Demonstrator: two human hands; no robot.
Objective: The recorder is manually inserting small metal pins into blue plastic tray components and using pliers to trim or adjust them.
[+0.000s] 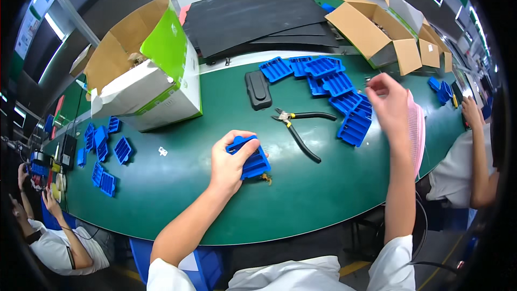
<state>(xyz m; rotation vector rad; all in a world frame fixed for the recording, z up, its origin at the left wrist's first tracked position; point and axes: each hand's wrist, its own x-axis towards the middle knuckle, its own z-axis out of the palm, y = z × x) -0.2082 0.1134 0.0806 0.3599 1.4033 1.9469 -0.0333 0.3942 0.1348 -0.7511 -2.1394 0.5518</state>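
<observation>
A small blue slotted plastic tray [253, 163] is gripped in my left hand [223, 163] over the near middle of the green table, with the thumb across its top. Small brownish bits [266, 179] show at its lower edge. My right hand [393, 102] is raised at the right, its thumb and fingers pinched together. A tiny piece shows by the fingertips, too small to name. Beside this hand lies a row of overlapping blue slotted trays [355, 128]. Diagonal pliers [309, 115] with black-and-yellow handles and a black oblong case [258, 90] lie between my hands.
At the left stand an open white-and-green carton [172, 94] and several blue trays [123, 151]. Black sheets [258, 19] are stacked at the back. An open brown carton [358, 27] stands back right. A pink mesh basket [416, 129] is beside my right forearm. Co-workers sit at both sides.
</observation>
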